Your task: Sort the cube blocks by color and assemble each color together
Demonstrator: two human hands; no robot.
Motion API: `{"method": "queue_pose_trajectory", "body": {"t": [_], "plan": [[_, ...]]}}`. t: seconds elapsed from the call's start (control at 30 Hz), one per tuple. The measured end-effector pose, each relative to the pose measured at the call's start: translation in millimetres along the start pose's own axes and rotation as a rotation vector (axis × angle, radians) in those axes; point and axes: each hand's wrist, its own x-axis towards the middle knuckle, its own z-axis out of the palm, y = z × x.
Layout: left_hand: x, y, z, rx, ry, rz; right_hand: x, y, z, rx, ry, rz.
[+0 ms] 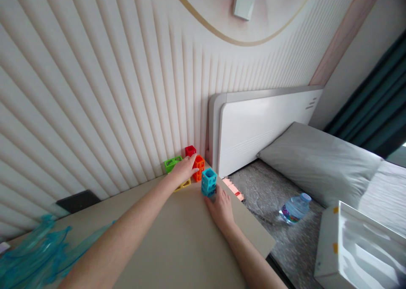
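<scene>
Beside the wall, my left hand (184, 169) reaches over the blocks, fingers at the upper left edge of an orange openwork block tower (199, 169) and thumb lower on its side. My right hand (222, 207) is closed around the lower part of an upright blue openwork block tower (209, 181), thumb in front and fingers on the right side. Behind the orange tower stands a red block (190, 150), partly hidden by my left fingers. A green block piece (172, 163) and a yellow block piece (184, 185) lie by my left wrist, which partly covers them.
Crumpled blue translucent plastic (38, 251) lies on the tabletop (165, 246) at left. A dark panel (78, 201) sits at the wall. Right of the table edge are a bed with a headboard (256, 128), a pillow (320, 158), a water bottle (294, 207) and a white box (330, 242).
</scene>
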Motion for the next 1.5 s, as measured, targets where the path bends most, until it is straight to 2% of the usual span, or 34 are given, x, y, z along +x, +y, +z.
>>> {"method": "queue_pose_trajectory", "body": {"t": [0.17,0.23,0.3,0.37,0.47,0.6,0.67,0.73,0.8,0.87,0.97,1.07,1.13,1.2,1.27,1.33,1.5], "plan": [[-14.5,0.1,-15.6,0.031,0.099,0.013,0.6,6.1,6.0,-0.005,0.021,-0.011],[-33.2,-0.2,-29.1,0.047,0.136,0.019,0.6,8.2,8.2,-0.011,0.026,-0.009],[-63.9,-0.1,-44.2,0.058,0.163,0.036,1.0,9.1,9.7,-0.018,0.022,-0.005],[-107.3,1.3,-58.0,0.057,0.193,0.086,2.3,9.4,10.5,-0.026,0.011,-0.006],[-190.7,4.6,-71.3,0.043,0.224,0.169,4.4,11.0,10.6,-0.035,0.008,-0.009],[-306.7,-2.2,-72.6,0.107,0.243,0.212,-7.3,17.3,9.3,-0.015,0.032,0.017],[-356.2,-15.3,-68.9,0.159,0.31,0.216,-24.7,17.5,9.2,-0.011,0.083,0.032],[-398.2,-34.2,-65.3,0.226,0.356,0.205,-48.6,9.8,10.7,0.015,0.175,-0.025],[-432.3,-56.3,-63.0,0.273,0.39,0.131,-75.9,-10.7,14.4,0.073,0.221,-0.145],[-458.3,-79.3,-62.2,0.289,0.451,0.038,-103.3,-46.4,20.2,0.138,0.176,-0.319],[-481.6,-111.0,-61.4,0.293,0.569,-0.077,-138.5,-123.2,33.2,0.217,0.008,-0.571],[-490.0,-135.1,-54.9,0.285,0.65,-0.162,-159.9,-207.3,52.5,0.291,-0.16,-0.758],[-491.3,-145.2,-45.9,0.266,0.668,-0.228,-167.2,-254.4,69.4,0.309,-0.262,-0.862],[-491.6,-150.8,-34.9,0.237,0.637,-0.29,-172.0,-289.1,87.8,0.322,-0.31,-0.931],[-491.7,-153.3,-24.2,0.211,0.576,-0.325,-176.1,-310.1,105.0,0.319,-0.334,-0.96],[-491.5,-154.6,-15.3,0.189,0.53,-0.34,-179.8,-319.2,118.6,0.318,-0.34,-0.946],[-486.2,-160.0,0.0,0.075,0.543,-0.383,-182.7,-314.1,135.7,0.382,-0.384,-0.9]]}}
